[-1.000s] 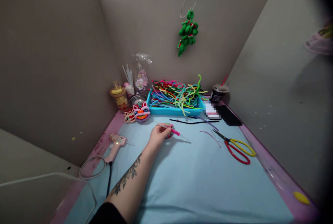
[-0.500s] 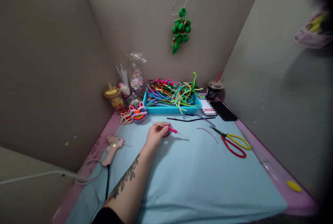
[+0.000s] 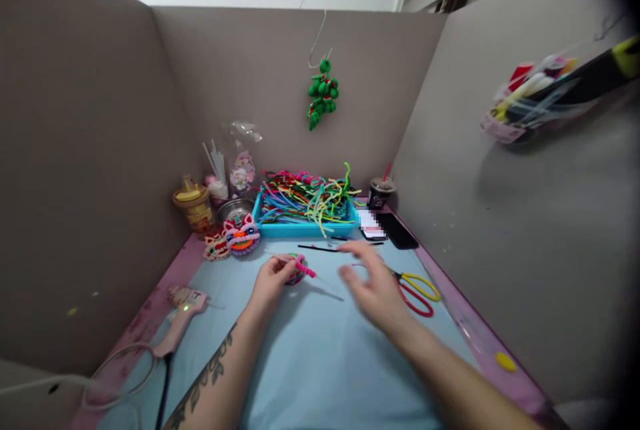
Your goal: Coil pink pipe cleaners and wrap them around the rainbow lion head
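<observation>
My left hand (image 3: 274, 277) is closed in a pinch on a thin pale rod with a bright pink pipe cleaner (image 3: 306, 268) coiled round it. Under those fingers shows a small round piece with pink, green and dark colours (image 3: 297, 279), partly covered, so I cannot tell whether it is gripped too. My right hand (image 3: 373, 287) is over the cloth to the right, slightly blurred, fingers apart and nothing visible in them. Close by it lie black pipe cleaners (image 3: 319, 248) and scissors (image 3: 419, 295) with one red and one yellow handle, their blades mostly hidden by the hand.
A blue tray (image 3: 305, 229) heaped with coloured pipe cleaners stands at the back. Lion-head pieces (image 3: 243, 237) and a lidded cup (image 3: 194, 207) are left of it; phones (image 3: 397, 230) and a dark drink cup (image 3: 380, 193) are right. A pink glue gun (image 3: 181, 323) lies front left.
My right hand has come into view from the right and reaches over the cloth near the scissors. My left hand keeps its pinch on the rod. The camera view has tilted up and shifted right.
</observation>
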Demonstrator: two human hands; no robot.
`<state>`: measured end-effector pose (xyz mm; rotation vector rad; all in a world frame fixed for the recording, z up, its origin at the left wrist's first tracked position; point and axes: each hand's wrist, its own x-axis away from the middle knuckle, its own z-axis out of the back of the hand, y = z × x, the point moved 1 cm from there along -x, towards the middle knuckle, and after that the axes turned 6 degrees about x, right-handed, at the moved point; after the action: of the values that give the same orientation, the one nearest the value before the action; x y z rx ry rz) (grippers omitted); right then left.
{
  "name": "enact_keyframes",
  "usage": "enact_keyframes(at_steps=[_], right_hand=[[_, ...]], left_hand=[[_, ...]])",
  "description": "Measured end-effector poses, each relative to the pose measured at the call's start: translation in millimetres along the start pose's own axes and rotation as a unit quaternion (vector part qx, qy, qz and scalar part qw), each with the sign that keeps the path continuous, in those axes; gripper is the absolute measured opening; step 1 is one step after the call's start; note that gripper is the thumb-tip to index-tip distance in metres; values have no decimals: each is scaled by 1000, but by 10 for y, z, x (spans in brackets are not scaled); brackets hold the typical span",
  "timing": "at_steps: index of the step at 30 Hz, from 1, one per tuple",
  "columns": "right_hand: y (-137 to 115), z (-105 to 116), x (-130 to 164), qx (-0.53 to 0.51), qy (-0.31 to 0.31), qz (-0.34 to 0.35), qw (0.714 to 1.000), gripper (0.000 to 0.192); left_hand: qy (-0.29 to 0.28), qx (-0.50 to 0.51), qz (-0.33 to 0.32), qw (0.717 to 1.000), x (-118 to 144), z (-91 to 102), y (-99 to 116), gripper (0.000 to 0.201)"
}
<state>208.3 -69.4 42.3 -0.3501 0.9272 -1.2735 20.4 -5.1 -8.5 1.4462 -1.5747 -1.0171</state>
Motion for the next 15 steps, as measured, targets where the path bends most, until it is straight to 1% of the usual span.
enact_keyframes(at_steps=[3,5,7,9,12,15], right_hand=[[75,-325,-106,-17,-67,17,997,25],[140,-547,-125,-23,-107,-3,994,23],[206,-671,-108,-16,-110,-19,994,21],[265,-693,-72,-10,-101,-27,995,19],[326,-639,-28,-16,-97,-45,994,17],[349,-599,-7,-27,-105,-62,992,18]], left_hand=[[0,3,12,1000,-9,17,36,39],[3,2,17,1000,-20,29,50,38],[4,-1,24,1000,-33,34,40,36],[-1,-7,39,999,-43,29,3,36],[-18,-16,62,998,-49,13,-73,39],[-22,-26,57,998,-47,9,-121,35]])
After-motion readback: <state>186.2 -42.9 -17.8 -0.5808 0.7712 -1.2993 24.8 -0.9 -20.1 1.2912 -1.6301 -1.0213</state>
